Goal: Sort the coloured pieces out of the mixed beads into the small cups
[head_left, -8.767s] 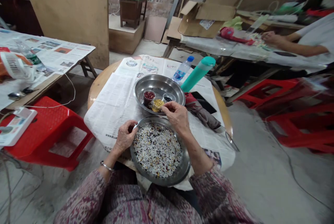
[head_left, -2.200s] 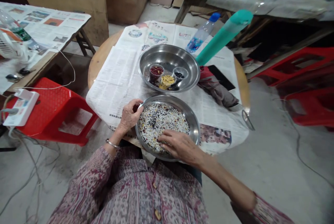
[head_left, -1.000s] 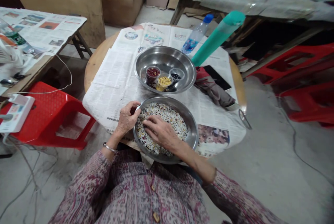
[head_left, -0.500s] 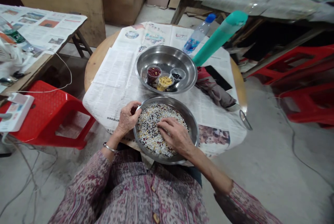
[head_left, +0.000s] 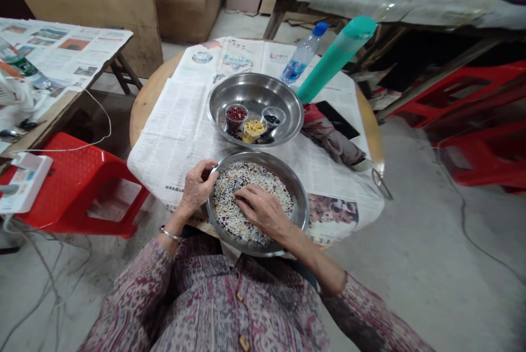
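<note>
Close to my body stands a wide steel basin [head_left: 302, 207] holding a mix of white grains [head_left: 258, 229] with black, yellow and dark red bits. My left hand [head_left: 198, 183] is curled at its left rim, with something dark red, probably beans, showing between thumb and fingers. Inside the basin my right hand [head_left: 263, 207] bends over the mix, fingertips drawn together at the surface; what they hold is hidden. A second steel basin [head_left: 290, 94] sits behind, with clear cups of red beans [head_left: 236, 113], yellow beans [head_left: 254, 127] and black beans [head_left: 272, 120].
Newspaper [head_left: 164, 116] covers the round table. At the back right are a water bottle [head_left: 304, 53], a green cylinder [head_left: 337, 59], a dark phone [head_left: 337, 120] and a folded umbrella [head_left: 337, 144]. To the left stands a red stool [head_left: 78, 177] with a power strip [head_left: 27, 182].
My right hand has moved a little left within the mix, and the dark patch by its fingers looks more covered with white grains. My left hand stays at the rim. The view has shifted slightly.
</note>
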Motion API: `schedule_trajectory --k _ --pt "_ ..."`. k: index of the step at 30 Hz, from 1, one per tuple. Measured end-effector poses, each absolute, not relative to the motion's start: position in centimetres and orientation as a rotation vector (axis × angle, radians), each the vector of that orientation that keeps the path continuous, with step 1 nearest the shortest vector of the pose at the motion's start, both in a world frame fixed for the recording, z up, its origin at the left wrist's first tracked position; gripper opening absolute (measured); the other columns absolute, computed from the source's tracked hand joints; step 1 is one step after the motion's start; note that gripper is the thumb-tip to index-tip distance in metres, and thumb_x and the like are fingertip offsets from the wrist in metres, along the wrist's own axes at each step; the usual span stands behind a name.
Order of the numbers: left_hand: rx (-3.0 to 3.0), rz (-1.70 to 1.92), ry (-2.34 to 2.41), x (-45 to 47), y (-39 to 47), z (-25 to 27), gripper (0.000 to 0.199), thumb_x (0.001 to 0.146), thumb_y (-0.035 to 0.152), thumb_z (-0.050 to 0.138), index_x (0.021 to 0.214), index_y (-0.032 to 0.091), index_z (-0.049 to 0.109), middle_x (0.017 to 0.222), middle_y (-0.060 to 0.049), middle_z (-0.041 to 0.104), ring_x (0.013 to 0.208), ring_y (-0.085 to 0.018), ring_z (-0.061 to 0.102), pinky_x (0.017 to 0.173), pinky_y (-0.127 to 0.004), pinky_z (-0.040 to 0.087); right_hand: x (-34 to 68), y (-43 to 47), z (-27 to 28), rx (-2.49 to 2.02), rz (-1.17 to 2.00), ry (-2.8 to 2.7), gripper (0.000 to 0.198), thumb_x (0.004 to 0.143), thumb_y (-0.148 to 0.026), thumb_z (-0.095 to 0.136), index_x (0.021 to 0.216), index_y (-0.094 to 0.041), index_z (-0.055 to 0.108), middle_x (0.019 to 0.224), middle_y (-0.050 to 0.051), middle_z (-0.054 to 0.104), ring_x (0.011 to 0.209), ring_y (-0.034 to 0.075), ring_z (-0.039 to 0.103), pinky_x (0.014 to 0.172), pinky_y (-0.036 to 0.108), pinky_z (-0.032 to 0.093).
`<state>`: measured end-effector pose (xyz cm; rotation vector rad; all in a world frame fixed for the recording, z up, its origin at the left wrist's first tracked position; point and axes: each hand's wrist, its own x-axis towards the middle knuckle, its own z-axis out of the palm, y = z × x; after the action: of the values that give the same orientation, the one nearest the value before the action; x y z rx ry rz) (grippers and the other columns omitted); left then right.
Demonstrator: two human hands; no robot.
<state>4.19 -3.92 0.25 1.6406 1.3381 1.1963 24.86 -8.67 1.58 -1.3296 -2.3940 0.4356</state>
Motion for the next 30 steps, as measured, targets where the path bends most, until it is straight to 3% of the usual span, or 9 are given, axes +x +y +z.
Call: schedule_trajectory --k 7,16,21,24,27,30 --pt "1.642 1.198 1.356 4.1 -4.0 0.2 0.013 0.087 0.018 0.061 0.099 0.017 0.066 0.079 0.001 0.065 0.07 -0.011 0.059 0.067 -0.022 0.047 25.5 -8.3 1.4 -1.503 0.162 -2.265 0.022 0.094 -0.022 0.057 0.114 -0.021 0.067 0.116 0.012 0.066 0.112 0.028 0.057 0.094 0.044 0.052" --pt "1.841 1.216 1.436 3.9 -4.2 0.2 0.012 0.088 0.013 0.062 0.099 0.017 0.065 0.092 -0.003 0.064 0.077 -0.013 0.06 0.067 -0.024 0.05 25.3 -8.7 1.0 -1.438 0.329 -2.258 0.015 0.095 -0.022 0.057 0.106 -0.022 0.067 0.103 0.008 0.069 0.104 0.024 0.062 0.091 0.038 0.053" --pt "2.319 1.164 1.441 3.9 -4.3 1.7 0.015 0.093 0.01 0.057 0.101 0.019 0.065 0.1 -0.006 0.065 0.098 -0.021 0.058 0.09 -0.037 0.052 26.0 -8.6 1.3 -1.393 0.388 -2.105 0.016 0.096 -0.021 0.054 0.102 -0.022 0.069 0.097 0.006 0.073 0.095 0.021 0.066 0.087 0.036 0.054" --pt "2.478 1.032 1.405 4.2 -4.6 2.7 0.017 0.096 0.011 0.052 0.103 0.019 0.065 0.102 -0.007 0.066 0.101 -0.023 0.056 0.093 -0.04 0.052 26.7 -8.4 1.7 -1.442 0.313 -2.057 0.018 0.096 -0.022 0.053 0.103 -0.022 0.07 0.099 0.006 0.073 0.097 0.022 0.066 0.09 0.038 0.053" --pt "2.528 0.927 1.339 4.9 -5.2 3.2 0.019 0.099 0.015 0.048 0.11 0.019 0.063 0.107 -0.008 0.066 0.103 -0.023 0.057 0.095 -0.041 0.053 27.2 -8.2 1.8 -1.569 0.138 -2.082 0.022 0.093 -0.022 0.056 0.111 -0.021 0.069 0.11 0.011 0.071 0.107 0.028 0.061 0.093 0.044 0.053" --pt "2.549 0.769 1.321 6.1 -6.0 2.9 0.03 0.098 0.014 0.049 0.126 0.018 0.056 0.125 -0.012 0.061 0.115 -0.025 0.056 0.1 -0.043 0.052 27.1 -8.4 1.5 -1.688 0.051 -2.12 0.029 0.09 -0.02 0.058 0.118 -0.018 0.067 0.122 0.015 0.066 0.114 0.032 0.057 0.093 0.047 0.053"
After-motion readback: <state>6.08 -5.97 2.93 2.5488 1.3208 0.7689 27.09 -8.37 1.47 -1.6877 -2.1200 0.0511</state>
